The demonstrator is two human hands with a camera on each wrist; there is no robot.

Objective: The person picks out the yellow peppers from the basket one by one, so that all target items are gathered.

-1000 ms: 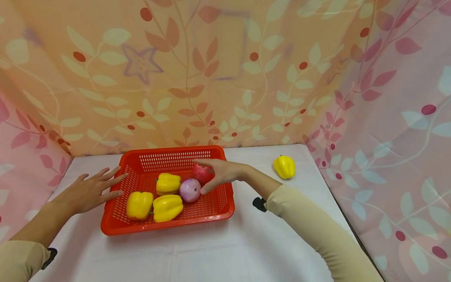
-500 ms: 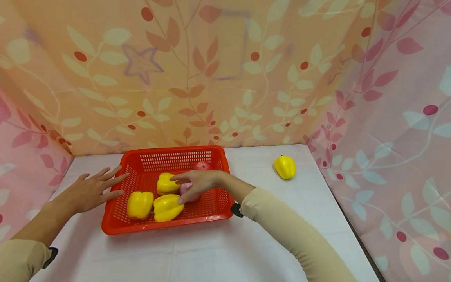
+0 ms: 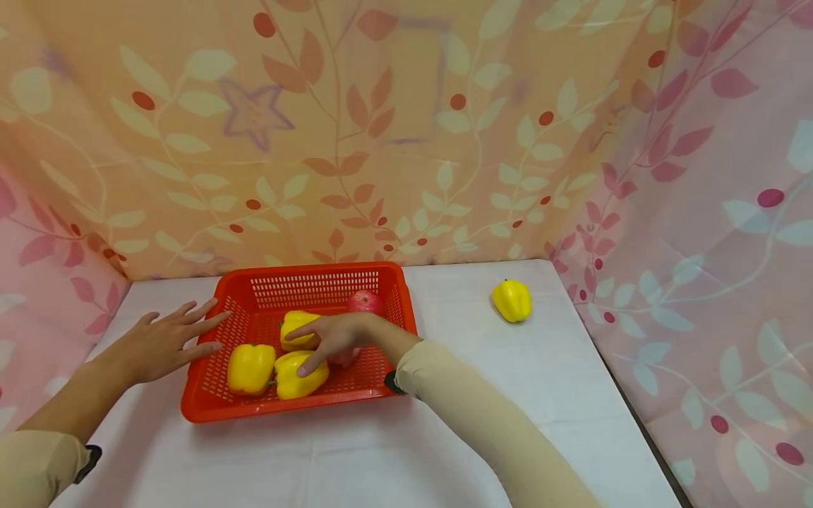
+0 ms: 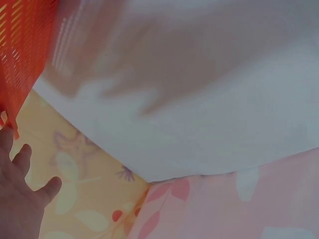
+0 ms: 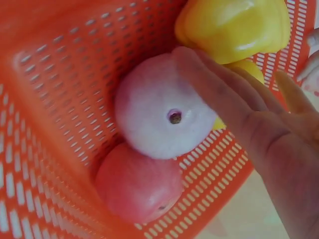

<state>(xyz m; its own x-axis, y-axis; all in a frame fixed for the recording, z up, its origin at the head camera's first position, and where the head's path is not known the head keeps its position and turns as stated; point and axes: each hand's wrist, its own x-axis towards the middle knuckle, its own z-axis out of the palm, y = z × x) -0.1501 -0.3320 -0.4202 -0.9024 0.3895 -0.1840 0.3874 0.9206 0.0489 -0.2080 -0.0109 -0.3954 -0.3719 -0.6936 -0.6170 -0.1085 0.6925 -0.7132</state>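
My left hand (image 3: 161,346) lies with spread, straight fingers at the left rim of a red plastic basket (image 3: 216,395). In the head view my right hand (image 3: 336,337) hovers over the basket, thumb and fingers apart, overlapping the front middle yellow bell pepper (image 3: 298,384). A second yellow bell pepper (image 3: 250,370) sits to its left and another yellow bell pepper (image 3: 295,324) behind it. Mostly hidden under the right hand in the head view is a round purple fruit (image 5: 159,114), which shows well in the right wrist view. Against it lies a red round fruit (image 5: 139,184).
A lone yellow bell pepper (image 3: 512,300) lies on the white-covered table (image 3: 470,423), right of the basket. Patterned cloth walls (image 3: 406,141) close off the back and both sides. In the left wrist view, the basket's perforated side (image 4: 25,55) stands over the cloth.
My right hand has moved left and toward me, from over the red and purple fruits to over the front middle yellow bell pepper. The left hand stays at the rim.
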